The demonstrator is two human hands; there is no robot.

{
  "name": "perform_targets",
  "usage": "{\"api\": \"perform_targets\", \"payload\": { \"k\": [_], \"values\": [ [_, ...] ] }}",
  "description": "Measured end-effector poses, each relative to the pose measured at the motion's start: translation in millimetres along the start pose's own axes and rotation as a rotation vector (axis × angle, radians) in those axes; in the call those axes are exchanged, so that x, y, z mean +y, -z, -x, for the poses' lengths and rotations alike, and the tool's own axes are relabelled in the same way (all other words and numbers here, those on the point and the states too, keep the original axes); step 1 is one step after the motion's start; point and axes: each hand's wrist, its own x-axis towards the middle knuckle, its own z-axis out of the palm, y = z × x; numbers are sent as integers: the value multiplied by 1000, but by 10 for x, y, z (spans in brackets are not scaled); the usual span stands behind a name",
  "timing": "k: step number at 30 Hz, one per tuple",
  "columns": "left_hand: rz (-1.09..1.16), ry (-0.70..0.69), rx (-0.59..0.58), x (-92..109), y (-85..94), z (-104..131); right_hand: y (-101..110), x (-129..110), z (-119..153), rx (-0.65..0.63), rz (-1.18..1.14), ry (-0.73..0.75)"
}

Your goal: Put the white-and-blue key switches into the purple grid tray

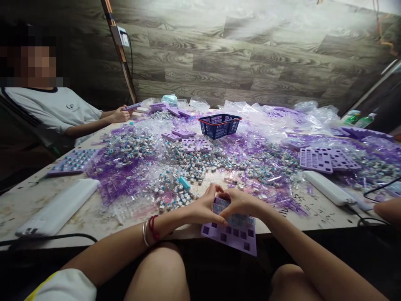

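My left hand (205, 209) and my right hand (239, 203) meet over a purple tray with square holes (232, 234) at the table's front edge. Their thumbs and fingers are bent together in pinches; whatever is between the fingertips is too small or hidden to name. Clear pieces with pale teal parts (242, 220) fill some of the tray's upper holes, while its lower holes are dark. Part of the tray juts past the edge toward my knees. Just beyond my left hand lies a teal block (184, 183) among small grey-white pieces with blue tips (197, 161).
A dark blue basket (219, 126) stands mid-table amid loose purple and clear plastic pieces (125, 179). White bar-shaped devices (59, 207) lie at both sides. More purple trays (327, 160) are right. A co-worker (59, 110) sits at left; another person's arm (388, 211) shows at right.
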Motion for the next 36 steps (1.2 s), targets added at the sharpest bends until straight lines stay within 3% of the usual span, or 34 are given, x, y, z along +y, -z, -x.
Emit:
{"api": "perform_targets", "payload": {
  "k": [10, 19, 21, 23, 26, 28, 31, 36],
  "values": [
    [37, 31, 34, 31, -49, 11, -8, 0, 11, 37, 45, 139],
    [-121, -102, 35, 48, -58, 30, -24, -63, 120, 52, 95, 157],
    [-201, -128, 27, 44, 12, 1, -11, -61, 129, 65, 160, 128],
    [-353, -147, 97, 34, 150, -41, -2, -62, 131, 105, 213, 129],
    [-805, -185, 392, -19, 452, -97, -12, -79, 118, 155, 251, 196],
    [-1009, -151, 526, -91, 650, -119, -32, -86, 91, 171, 292, 239],
    [-1019, -142, 526, -223, 832, -145, -64, -69, 22, 215, 368, 306],
    [-1024, -173, 430, -367, 844, -208, -115, -53, -151, 410, 340, 450]
  ]
}}
